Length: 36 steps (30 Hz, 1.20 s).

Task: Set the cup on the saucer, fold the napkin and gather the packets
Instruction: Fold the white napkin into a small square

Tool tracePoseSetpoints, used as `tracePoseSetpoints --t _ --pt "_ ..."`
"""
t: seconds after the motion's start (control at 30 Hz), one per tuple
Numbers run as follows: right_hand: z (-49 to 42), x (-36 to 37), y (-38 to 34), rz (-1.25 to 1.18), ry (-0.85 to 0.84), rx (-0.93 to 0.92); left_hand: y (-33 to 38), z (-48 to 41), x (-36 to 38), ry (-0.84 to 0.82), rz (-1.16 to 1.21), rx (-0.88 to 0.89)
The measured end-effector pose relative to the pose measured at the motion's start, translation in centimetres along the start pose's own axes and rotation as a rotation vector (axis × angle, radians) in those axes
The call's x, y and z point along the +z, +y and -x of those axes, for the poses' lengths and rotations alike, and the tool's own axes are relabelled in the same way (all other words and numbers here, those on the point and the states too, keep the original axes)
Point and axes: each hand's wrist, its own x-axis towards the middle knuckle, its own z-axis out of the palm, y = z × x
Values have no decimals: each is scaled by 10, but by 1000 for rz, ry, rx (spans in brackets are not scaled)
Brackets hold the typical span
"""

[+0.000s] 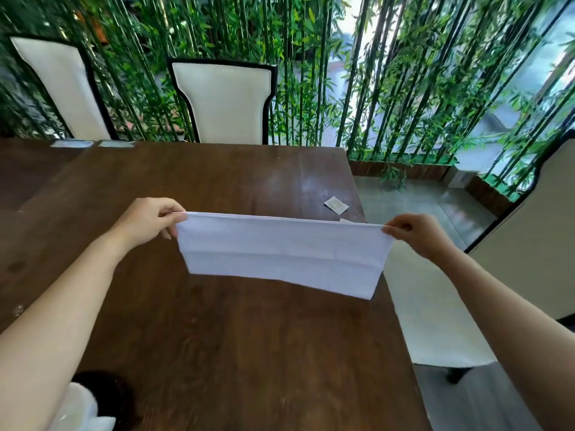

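Head view, itemised by size. Item: dark wooden worktop [193, 321], filling the centre and lower frame, its far right corner at about one o'clock. Item: bamboo screen [389, 73] across the whole far side, twelve o'clock, daylight behind it. Item: two cream chairs with black frames, one chair [222, 101] pushed in at twelve o'clock, the second chair [62, 85] at eleven. Item: white napkin [280, 253], the piece in hand; held up clear of the worktop at frame centre, stretched flat as a long band, creases running lengthwise, lower edge hanging free and slanting down toward four o'clock. Probable reason for the hold: tension along the top edge keeps the layers square before the next fold, judged to be a halving end to end. Item: left hand [149, 222], at nine o'clock of the napkin, grip pinched shut on the top left corner. Item: right hand [413, 234], at three o'clock, grip likewise pinched on the top right corner. Item: one small pale packet [336, 204], lying flat near the worktop's right edge at one o'clock, apart from the napkin and not yet gathered; a sliver of something pale shows just above the napkin's top edge, identity uncertain. Cup and saucer: none clearly seen; a blurred white shape at seven o'clock cannot be identified.
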Motion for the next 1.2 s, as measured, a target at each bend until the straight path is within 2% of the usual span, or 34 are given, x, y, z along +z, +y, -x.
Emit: tracePoseSetpoints --t 0.23,0.37,0.47,0.6,0.8,1.0,1.2 --pt "16 -11 -11 -24 176 -155 8 21 -11 78 19 49" --pt "45 9 -1 11 86 -151 -4 61 13 65 -4 26" --pt "75 26 9 -78 23 -118 -15 102 34 41 -12 -1" --pt "112 46 26 -184 -147 -52 -31 154 59 5 -21 -54" --pt "138 69 36 -296 -290 74 -54 191 84 -125 15 -200" --pt "126 72 31 -474 -214 208 -55 169 88 11 43 -275" --pt "99 88 31 -643 -131 401 -60 133 108 143 389 -497"
